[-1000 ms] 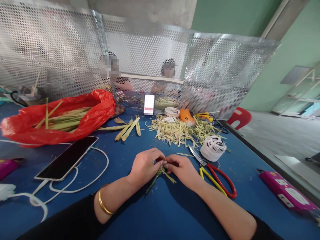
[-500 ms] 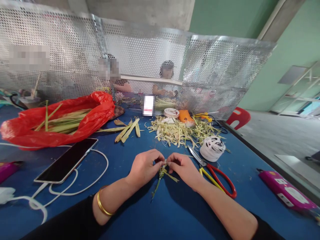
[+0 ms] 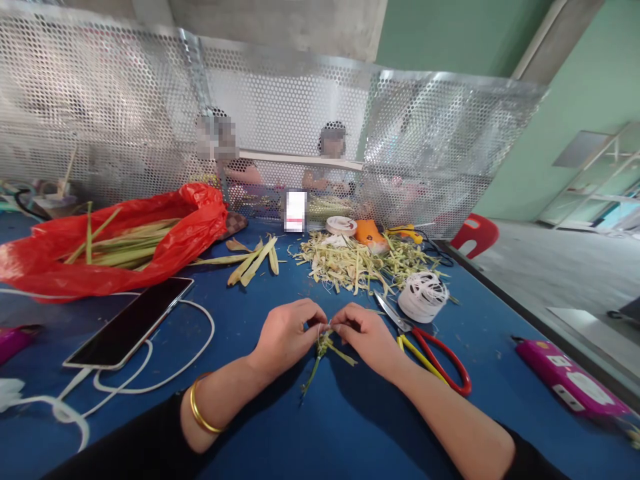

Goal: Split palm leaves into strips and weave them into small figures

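My left hand (image 3: 287, 337) and my right hand (image 3: 370, 337) meet over the blue table, fingertips pinched almost together. Between them is a small knotted piece of green leaf strip (image 3: 321, 348); its thin stem hangs toward me and a flat end sticks out to the right. A fine pale strand shows by my left fingertips, though its ends are hidden by the fingers. Scissors (image 3: 429, 357) with one red and one yellow handle lie right of my right hand, blades pointing away. Behind them stands a white roll of tape-like strip (image 3: 423, 298).
Leaf scraps (image 3: 345, 263) are heaped behind my hands, near loose husk leaves (image 3: 255, 262). A red plastic bag (image 3: 195, 220) holds long leaves at left, by a phone (image 3: 133, 323) with a white cable. A purple box (image 3: 570, 377) lies right. Two people sit behind a perforated screen (image 3: 280, 100).
The view has shifted very slightly. Both hands keep pinching the knotted leaf strip in nearly the same place, with only a tiny movement of the fingers.
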{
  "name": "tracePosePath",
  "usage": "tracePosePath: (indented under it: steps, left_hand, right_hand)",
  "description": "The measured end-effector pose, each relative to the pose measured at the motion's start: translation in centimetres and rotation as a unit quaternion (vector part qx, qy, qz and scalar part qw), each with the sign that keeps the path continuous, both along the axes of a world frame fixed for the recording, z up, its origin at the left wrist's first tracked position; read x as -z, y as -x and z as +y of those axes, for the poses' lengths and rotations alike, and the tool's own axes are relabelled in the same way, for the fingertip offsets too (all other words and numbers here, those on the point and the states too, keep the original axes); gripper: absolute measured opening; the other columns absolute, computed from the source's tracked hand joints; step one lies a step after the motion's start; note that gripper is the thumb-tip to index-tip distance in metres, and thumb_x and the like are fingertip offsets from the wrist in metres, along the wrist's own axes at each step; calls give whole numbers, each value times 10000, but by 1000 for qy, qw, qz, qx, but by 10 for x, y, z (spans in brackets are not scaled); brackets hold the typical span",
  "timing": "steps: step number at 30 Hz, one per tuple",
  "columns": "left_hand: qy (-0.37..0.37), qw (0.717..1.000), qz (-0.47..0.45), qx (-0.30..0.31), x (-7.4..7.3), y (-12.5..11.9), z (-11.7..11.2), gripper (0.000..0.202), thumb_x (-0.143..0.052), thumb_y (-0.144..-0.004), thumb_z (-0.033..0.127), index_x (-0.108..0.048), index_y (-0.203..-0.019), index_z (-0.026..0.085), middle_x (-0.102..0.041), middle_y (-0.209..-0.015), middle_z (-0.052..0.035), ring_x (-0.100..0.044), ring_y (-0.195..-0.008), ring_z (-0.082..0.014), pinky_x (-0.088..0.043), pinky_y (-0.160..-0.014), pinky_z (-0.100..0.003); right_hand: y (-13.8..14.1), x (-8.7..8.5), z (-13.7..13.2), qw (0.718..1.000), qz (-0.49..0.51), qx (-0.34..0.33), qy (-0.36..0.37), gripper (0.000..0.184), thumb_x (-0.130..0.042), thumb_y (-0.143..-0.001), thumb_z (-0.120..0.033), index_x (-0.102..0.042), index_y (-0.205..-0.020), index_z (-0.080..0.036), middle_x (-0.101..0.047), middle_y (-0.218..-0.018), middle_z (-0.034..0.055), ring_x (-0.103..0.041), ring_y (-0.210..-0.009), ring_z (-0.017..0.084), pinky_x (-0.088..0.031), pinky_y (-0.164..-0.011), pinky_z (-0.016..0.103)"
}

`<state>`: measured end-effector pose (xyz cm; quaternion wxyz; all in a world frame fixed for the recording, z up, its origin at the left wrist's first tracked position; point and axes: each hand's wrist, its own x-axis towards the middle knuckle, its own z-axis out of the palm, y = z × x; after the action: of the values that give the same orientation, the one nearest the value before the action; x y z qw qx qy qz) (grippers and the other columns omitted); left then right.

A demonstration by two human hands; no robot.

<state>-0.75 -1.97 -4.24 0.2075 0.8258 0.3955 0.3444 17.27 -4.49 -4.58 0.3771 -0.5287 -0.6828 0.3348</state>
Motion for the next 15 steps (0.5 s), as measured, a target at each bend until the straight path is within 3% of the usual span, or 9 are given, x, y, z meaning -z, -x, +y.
tracePosePath:
  steps: [6,11,15]
  left_hand:
    - [-3,1000,1,-1,-1,1,1,99,-603,-745,124,-631,-701,208,-629,-712,36,-565,-677,-102,-380,-623,-208]
    - [-7,1000,-7,5,-2,0,0,103,-591,-751,125,-639,-712,208,-635,-717,28,-571,-677,-107,-395,-637,-212]
    - [-4,1000,-4,10,0,-1,-1,120,-592,-744,104,-646,-722,209,-639,-725,33,-577,-686,-100,-392,-638,-204]
  right_hand:
    - [-4,-4,0,999,35,14,27,107,-503,-793,-166,-571,-713,-186,-519,-614,-40,-501,-565,110,-391,-588,242]
    - [-1,0,0,1000,17,-22,11,162,-569,-774,-177,-662,-904,-201,-562,-835,5,-524,-667,122,-410,-627,252]
    - [2,5,1,999,-4,-33,-9,87,-610,-784,-236,-681,-752,-196,-517,-746,-2,-499,-676,132,-387,-619,254]
